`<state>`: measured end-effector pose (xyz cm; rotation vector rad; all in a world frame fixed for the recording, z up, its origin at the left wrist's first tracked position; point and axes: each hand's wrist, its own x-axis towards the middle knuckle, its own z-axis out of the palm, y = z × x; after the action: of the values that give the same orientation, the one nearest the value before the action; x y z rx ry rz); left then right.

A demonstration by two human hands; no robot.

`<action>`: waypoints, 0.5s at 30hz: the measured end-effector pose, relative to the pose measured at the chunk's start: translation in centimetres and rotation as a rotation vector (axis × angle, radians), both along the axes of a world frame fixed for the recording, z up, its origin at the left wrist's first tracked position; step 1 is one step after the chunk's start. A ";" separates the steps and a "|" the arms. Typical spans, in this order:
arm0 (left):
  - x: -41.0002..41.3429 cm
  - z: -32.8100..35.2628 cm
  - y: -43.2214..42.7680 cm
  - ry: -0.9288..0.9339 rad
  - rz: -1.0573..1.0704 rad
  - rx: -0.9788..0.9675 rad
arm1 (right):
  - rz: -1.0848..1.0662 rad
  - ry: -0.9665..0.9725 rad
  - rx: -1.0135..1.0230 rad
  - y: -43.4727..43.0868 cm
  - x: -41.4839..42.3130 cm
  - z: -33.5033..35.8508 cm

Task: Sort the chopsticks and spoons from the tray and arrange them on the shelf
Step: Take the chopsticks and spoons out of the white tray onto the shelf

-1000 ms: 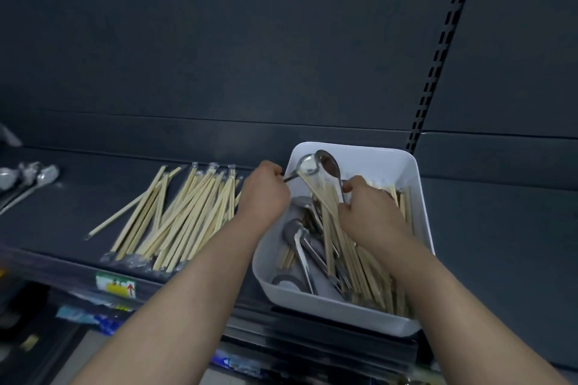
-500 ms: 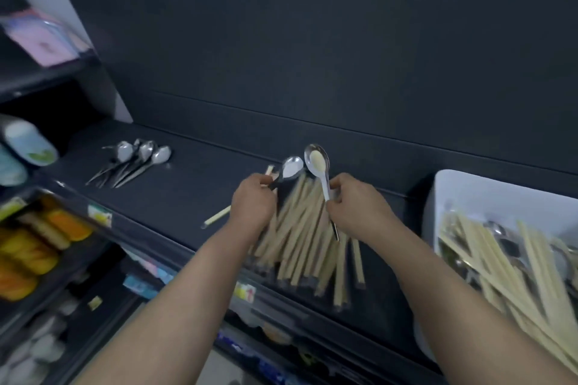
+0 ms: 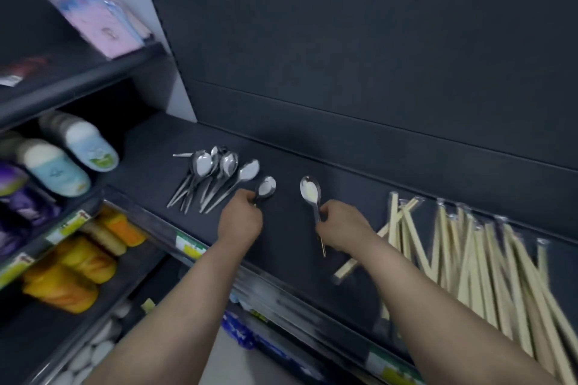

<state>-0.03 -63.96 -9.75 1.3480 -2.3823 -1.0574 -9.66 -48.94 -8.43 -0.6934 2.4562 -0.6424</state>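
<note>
Both hands are over the dark shelf [image 3: 287,241], each gripping one metal spoon by its handle. The left hand [image 3: 240,219] has its fingers curled round the handle of a spoon [image 3: 266,187] whose bowl points away from the person and sits just beside the rightmost spoon of the spoon pile [image 3: 212,172] – whether they touch cannot be told. That pile lies fanned on the shelf at left, bowls toward the back panel and handles toward the front edge. The right hand [image 3: 342,228] pinches a second spoon [image 3: 310,189], bowl up and facing the camera, with the end of its handle sticking out below the fingers. Whether either held spoon rests on the shelf is unclear. To the right of the right forearm the wrapped chopsticks [image 3: 469,259] lie in a loose row on the same shelf, blurred. On the neighbouring shelves at left stand pale bottles [image 3: 72,150] and yellow packs [image 3: 78,266].
</note>
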 end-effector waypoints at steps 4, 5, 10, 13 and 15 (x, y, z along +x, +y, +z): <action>0.4 -0.4 -2.9 -0.116 -0.071 -0.095 | 0.021 -0.060 -0.030 -4.2 0.3 -0.8; 0.4 -0.5 -3.4 -0.150 -0.100 -0.131 | 0.038 -0.076 -0.050 -5.0 0.3 -1.0; -0.3 -0.4 -4.7 -0.297 -0.195 -0.382 | 0.154 0.017 -0.088 -6.4 -0.1 -0.9; -1.6 0.0 -4.1 -0.306 -0.298 -0.509 | 0.220 0.337 0.056 -5.0 -0.8 -0.9; -2.8 0.5 -2.7 -0.316 -0.389 -0.596 | 0.259 0.539 0.156 -3.5 -1.2 -0.6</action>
<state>-2.82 -66.71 -9.25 0.9045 -2.9295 -0.1415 -10.84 -52.49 -9.01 -1.2216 2.7791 -0.1712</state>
